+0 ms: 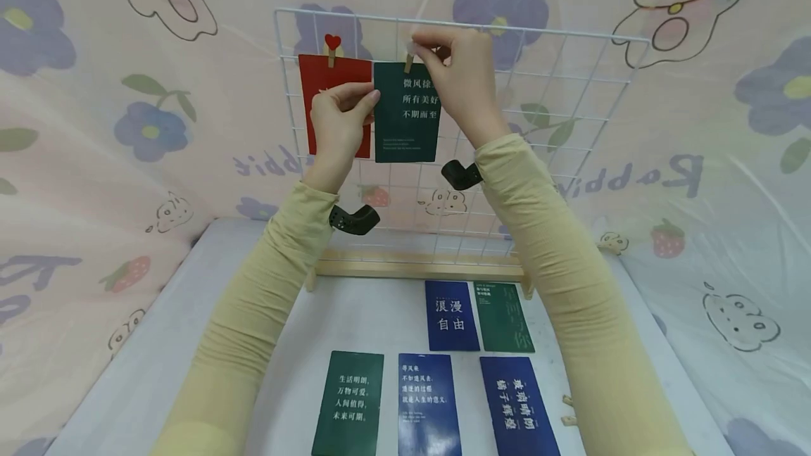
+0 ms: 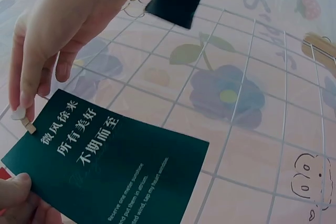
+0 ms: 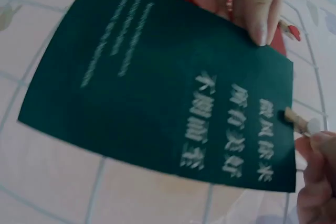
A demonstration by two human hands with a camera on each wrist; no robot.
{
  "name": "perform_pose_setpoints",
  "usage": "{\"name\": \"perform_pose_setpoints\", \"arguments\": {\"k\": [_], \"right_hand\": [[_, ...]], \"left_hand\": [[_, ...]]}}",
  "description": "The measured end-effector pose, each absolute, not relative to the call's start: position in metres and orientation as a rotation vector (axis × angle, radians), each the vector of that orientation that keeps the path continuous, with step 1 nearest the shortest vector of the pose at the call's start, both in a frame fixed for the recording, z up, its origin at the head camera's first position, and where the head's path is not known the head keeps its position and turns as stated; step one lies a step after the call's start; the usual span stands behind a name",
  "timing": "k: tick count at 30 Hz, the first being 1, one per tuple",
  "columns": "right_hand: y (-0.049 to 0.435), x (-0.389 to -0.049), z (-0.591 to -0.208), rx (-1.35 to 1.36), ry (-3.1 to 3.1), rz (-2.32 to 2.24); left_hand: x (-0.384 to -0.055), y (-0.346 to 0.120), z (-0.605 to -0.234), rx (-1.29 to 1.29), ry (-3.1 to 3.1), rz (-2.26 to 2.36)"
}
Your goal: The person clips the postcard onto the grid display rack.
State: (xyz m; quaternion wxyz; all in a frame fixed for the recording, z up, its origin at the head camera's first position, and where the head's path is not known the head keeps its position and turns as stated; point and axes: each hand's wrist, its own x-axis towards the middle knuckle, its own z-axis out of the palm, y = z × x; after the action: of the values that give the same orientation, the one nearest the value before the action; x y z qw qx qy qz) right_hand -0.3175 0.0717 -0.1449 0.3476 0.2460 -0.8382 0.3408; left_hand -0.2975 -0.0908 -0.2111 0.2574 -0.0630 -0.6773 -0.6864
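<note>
Reaching up, the left hand [image 1: 338,122] pinches the side edge of a green card [image 1: 405,132] between thumb and fingers. Raised higher, the right hand [image 1: 467,72] pinches a clip [image 1: 408,62] at the card's top edge. The card is upright in front of the grid [image 1: 573,34], beside a red card [image 1: 317,71]. Its white characters read 微风徐来, 所有美好, 不期而至; smaller English begins "Reserve one meter sunshine". On the table [image 1: 367,315], a blue card [image 1: 453,340] says 浪漫自由.

Head view — bright, soft, even light. Wrist views — dimmer; right one blurred, green card [image 3: 157,90] lettering [image 3: 234,121] smeared.
</note>
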Motion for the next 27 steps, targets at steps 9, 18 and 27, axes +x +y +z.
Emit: {"name": "perform_pose_setpoints", "arguments": {"k": [9, 18, 27], "right_hand": [[0.088, -0.313, -0.163, 0.714, -1.991, 1.068], [0.103, -0.302, -0.19, 0.736, -2.05, 1.232], [0.111, -0.288, -0.207, 0.733, -2.056, 1.401]], "left_hand": [[-0.297, -0.096, -0.214, -0.209, -1.84, -1.86], [-0.295, -0.1, -0.22, -0.238, -1.84, -1.875], [-0.288, -0.104, -0.225, -0.273, -1.828, -1.888]]}}
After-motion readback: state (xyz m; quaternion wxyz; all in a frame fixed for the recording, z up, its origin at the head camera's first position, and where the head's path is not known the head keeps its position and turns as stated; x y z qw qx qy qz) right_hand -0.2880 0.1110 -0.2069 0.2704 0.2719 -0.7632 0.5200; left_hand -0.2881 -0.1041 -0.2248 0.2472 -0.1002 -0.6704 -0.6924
